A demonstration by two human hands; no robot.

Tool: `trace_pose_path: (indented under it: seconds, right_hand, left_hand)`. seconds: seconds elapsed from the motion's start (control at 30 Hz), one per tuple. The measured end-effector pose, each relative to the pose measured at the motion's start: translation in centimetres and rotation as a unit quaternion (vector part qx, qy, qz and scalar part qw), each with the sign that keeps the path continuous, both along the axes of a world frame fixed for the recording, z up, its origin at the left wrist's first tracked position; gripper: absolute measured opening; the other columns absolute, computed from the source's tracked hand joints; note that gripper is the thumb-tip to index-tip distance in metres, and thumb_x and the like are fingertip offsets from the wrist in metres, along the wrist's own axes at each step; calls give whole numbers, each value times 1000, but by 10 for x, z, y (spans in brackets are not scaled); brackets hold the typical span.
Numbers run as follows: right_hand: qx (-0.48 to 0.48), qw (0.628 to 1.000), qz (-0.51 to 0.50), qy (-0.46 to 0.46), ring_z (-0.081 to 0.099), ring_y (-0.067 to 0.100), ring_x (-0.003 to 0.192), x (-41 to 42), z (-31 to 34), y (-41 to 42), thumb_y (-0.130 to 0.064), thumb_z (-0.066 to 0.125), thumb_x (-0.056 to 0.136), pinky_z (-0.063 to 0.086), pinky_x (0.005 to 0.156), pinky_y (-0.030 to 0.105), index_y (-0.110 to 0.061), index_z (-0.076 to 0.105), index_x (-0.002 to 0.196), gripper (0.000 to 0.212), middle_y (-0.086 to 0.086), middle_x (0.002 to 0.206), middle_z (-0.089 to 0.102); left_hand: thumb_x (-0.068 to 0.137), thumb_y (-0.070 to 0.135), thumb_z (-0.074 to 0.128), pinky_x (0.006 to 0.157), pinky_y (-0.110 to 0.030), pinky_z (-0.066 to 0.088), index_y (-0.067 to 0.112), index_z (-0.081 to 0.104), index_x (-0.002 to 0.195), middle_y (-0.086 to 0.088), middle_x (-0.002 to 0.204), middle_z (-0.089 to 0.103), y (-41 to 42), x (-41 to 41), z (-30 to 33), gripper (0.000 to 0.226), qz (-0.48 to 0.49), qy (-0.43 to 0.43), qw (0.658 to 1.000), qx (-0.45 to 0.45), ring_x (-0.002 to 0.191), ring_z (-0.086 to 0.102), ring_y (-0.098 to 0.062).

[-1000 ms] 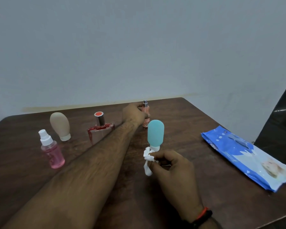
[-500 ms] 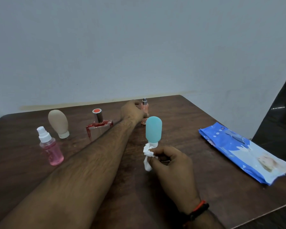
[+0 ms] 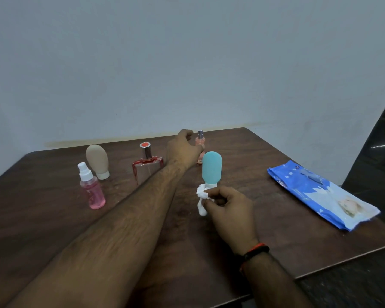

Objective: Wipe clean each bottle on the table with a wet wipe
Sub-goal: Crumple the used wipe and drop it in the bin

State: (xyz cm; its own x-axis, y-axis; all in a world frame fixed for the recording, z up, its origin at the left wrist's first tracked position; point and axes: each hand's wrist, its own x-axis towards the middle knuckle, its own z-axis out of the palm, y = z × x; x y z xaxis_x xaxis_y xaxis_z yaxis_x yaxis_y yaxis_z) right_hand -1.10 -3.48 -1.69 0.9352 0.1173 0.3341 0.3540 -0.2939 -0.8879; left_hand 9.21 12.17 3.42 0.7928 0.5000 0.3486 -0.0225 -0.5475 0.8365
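Observation:
A small peach spray bottle (image 3: pixel 200 138) stands at the back of the brown table (image 3: pixel 265 165). My left hand (image 3: pixel 182 150) reaches across to it, fingers curled round its lower body. A teal squeeze bottle (image 3: pixel 211 168) stands on its cap in the middle. Just in front of it my right hand (image 3: pixel 228 207) pinches a crumpled white wet wipe (image 3: pixel 201 201) that touches the bottle's cap. To the left stand a pink spray bottle (image 3: pixel 91 190), a beige squeeze bottle (image 3: pixel 97 161) and a clear perfume bottle (image 3: pixel 147 168) with red trim.
A blue pack of wet wipes (image 3: pixel 320 194) lies flat at the right of the table, near its right edge. A pale wall runs behind the table. Dark floor shows at the right, and the table's front edge passes under my right forearm.
My left hand has stayed at the peach bottle, with its fingers closing a little more round it. The right hand keeps the wipe by the teal bottle. The view has shifted slightly.

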Motion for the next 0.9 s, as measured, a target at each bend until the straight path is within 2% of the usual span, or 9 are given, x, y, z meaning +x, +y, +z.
trace_pose_path:
  seconds: [0.1, 0.23, 0.37, 0.43, 0.5, 0.57, 0.63, 0.8, 0.9]
  right_hand:
    - [-4, 1000, -2, 5, 64, -1, 77, -4, 0, 6, -14, 75, 79, 47, 71, 7, -24, 77, 86, 13, -11, 84, 72]
    - [0, 1000, -14, -16, 63, -2, 78, -15, 2, 17, -12, 73, 79, 42, 69, 0, -25, 76, 85, 15, -11, 85, 71]
    - [-14, 999, -21, -41, 59, -2, 71, -29, 6, 30, -12, 71, 79, 40, 67, 0, -23, 76, 87, 15, -15, 75, 66]
    - [-29, 998, -21, -51, 58, 1, 73, -36, 7, 37, -13, 70, 79, 39, 67, -1, -21, 76, 93, 17, -15, 79, 66]
    - [-39, 997, -16, -60, 60, 4, 77, -44, 8, 44, -14, 69, 79, 39, 68, 0, -21, 75, 97, 19, -7, 87, 70]
    - [-36, 997, -4, -65, 63, 7, 81, -53, 10, 51, -14, 69, 80, 46, 73, 10, -22, 74, 98, 21, -4, 92, 71]
    - [-29, 997, 9, -69, 65, 8, 81, -61, 12, 59, -13, 68, 81, 51, 75, 19, -22, 73, 99, 21, -4, 94, 70]
    - [-23, 995, 44, -84, 60, 4, 79, -83, 16, 81, -10, 68, 81, 40, 67, 3, -23, 74, 97, 21, -12, 89, 64]
    - [-20, 995, 62, -82, 55, 0, 73, -94, 19, 94, -6, 68, 79, 39, 65, 2, -24, 76, 85, 21, -15, 83, 61]
  left_hand:
    - [83, 25, 79, 106, -30, 46, 14, 59, 133, -3, 136, 63, 1, -20, 2, 55, -14, -17, 999, 34, 124, 58, -16]
    - [86, 32, 75, 97, -23, 44, 17, 62, 129, 2, 131, 65, 3, -55, 3, 47, -46, -46, 995, 70, 121, 59, -12]
    - [84, 27, 78, 96, -24, 49, 18, 65, 124, 4, 121, 69, 9, -95, 0, 44, -59, -51, 995, 57, 111, 63, -8]
    - [83, 23, 79, 94, -22, 52, 18, 67, 119, 4, 112, 71, 14, -116, -1, 38, -64, -54, 996, 36, 104, 65, -8]
    - [84, 20, 78, 85, -13, 52, 17, 68, 114, 6, 103, 71, 21, -138, -1, 32, -70, -58, 996, 16, 95, 66, -6]
    - [85, 20, 78, 73, -4, 48, 18, 69, 112, 8, 99, 71, 29, -160, -1, 28, -68, -56, 996, 10, 89, 66, -2]
    - [85, 23, 78, 74, -7, 49, 20, 71, 109, 9, 97, 72, 39, -182, -3, 25, -64, -48, 997, 14, 89, 66, 0]
    - [87, 25, 76, 76, -12, 53, 25, 73, 108, 11, 95, 73, 64, -229, -15, 21, -66, -17, 998, -4, 87, 66, 2]
    - [90, 19, 73, 81, -32, 60, 21, 76, 109, 2, 98, 76, 76, -247, -22, 19, -74, -3, 997, -37, 93, 71, -14]
